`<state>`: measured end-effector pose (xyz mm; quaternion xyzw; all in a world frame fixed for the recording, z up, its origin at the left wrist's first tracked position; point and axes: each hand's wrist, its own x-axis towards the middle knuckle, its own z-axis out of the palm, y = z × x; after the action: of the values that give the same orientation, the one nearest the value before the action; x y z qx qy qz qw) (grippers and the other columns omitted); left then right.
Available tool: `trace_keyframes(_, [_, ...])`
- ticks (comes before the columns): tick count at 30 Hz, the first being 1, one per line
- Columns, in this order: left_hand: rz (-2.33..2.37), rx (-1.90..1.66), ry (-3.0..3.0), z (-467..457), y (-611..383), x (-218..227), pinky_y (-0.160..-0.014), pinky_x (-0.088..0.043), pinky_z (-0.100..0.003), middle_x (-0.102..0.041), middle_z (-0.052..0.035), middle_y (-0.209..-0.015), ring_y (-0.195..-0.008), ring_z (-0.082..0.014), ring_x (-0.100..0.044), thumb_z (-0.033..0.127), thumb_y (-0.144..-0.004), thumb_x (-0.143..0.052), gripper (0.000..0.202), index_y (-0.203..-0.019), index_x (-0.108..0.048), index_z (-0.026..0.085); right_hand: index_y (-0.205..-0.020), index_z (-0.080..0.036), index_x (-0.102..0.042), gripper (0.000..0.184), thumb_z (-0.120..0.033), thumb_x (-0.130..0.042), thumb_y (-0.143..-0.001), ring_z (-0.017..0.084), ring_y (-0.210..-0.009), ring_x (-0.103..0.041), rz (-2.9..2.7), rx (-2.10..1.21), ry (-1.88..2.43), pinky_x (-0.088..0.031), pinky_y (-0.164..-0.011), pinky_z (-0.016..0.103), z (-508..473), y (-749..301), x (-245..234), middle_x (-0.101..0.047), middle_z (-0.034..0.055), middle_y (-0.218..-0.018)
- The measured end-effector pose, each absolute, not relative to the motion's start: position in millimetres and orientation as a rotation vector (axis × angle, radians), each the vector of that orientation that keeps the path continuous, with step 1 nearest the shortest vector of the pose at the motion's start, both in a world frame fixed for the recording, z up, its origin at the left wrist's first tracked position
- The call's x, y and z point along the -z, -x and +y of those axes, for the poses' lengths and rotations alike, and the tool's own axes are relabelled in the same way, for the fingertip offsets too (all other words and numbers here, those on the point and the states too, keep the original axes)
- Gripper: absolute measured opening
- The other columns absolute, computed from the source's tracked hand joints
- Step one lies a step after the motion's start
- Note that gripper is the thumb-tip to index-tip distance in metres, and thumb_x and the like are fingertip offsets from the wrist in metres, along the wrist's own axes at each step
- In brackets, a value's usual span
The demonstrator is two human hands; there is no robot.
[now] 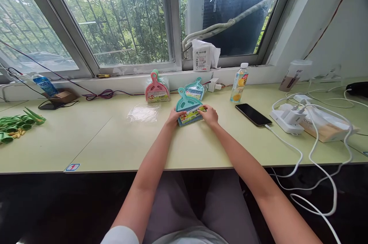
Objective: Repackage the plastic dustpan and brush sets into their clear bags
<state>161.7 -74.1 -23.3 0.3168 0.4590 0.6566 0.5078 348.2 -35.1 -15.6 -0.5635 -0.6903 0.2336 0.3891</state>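
A teal mini dustpan and brush set with a yellow-green printed label is tilted above or against the table in front of me. My left hand grips its left edge, the thumb over the label. At the right edge, my right hand pinches the set near the label's end. Just behind stands another teal dustpan set, partly covered by the held one. To the left, a pink dustpan set stands in front of more sets in clear wrap. Crumpled clear plastic bags lie nearby.
On the right are a drink bottle, a phone on a charging cable, and a power strip with tangled white cables. A tissue pack sits on the sill. Green plastic pieces lie far left.
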Motion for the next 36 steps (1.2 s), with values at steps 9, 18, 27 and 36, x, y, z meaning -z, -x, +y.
trace_keyframes(9, [1.024, -1.668, -0.782, -72.0, -158.5, 20.2, -0.094, -0.05, -0.054, -0.073, -0.0109, -0.089, -0.097, -0.034, -0.068, 0.007, -0.052, -0.084, 0.05, -0.097, -0.064, 0.014, -0.138, -0.018, -0.034, 0.064, -0.045, -0.057, -0.085, 0.022, -0.11, -0.058, -1.114, -0.971, 1.342, -0.051, -0.089, 0.033, -45.1, -334.5, 17.3, -0.044, 0.0193, -0.139])
trace_keyframes(18, [1.002, -1.656, -0.87, -73.8, -161.2, 17.9, -0.095, -0.049, -0.048, -0.072, -0.0117, -0.098, -0.102, -0.0319, -0.066, 0.013, -0.053, -0.085, 0.052, -0.1, -0.065, 0.016, -0.085, -0.019, -0.058, 0.018, -0.022, -0.073, -0.076, 0.013, -0.073, -0.068, -1.069, -1.686, 0.914, -0.059, -0.075, 0.027, -44.8, -327.2, 27.1, -0.071, 0.0033, -0.089])
trace_keyframes(27, [1.241, -1.808, -0.692, -69.7, -146.4, 11.4, -0.097, -0.047, -0.042, -0.068, -0.013, -0.1, -0.11, -0.0278, -0.061, 0.031, -0.086, -0.057, 0.017, -0.084, -0.067, 0.017, -0.078, -0.018, -0.059, 0.014, -0.008, -0.069, -0.076, 0.01, -0.064, -0.066, -0.974, -1.557, 0.964, -0.06, -0.073, 0.027, -49.4, -337.1, 10.3, -0.07, 0.0002, -0.076])
trace_keyframes(36, [2.382, -1.668, -1.007, -96.7, -96.0, 18.4, -0.113, -0.022, -0.051, -0.054, -0.0177, -0.131, -0.144, -0.0286, -0.022, 0.004, -0.082, -0.042, 0.042, -0.117, -0.059, 0.021, -0.075, -0.017, -0.059, 0.016, -0.006, -0.071, -0.074, 0.01, -0.062, -0.066, -0.921, -1.505, 0.99, -0.06, -0.065, 0.022, -40.4, -348.2, 12.9, -0.07, -0.0005, -0.072])
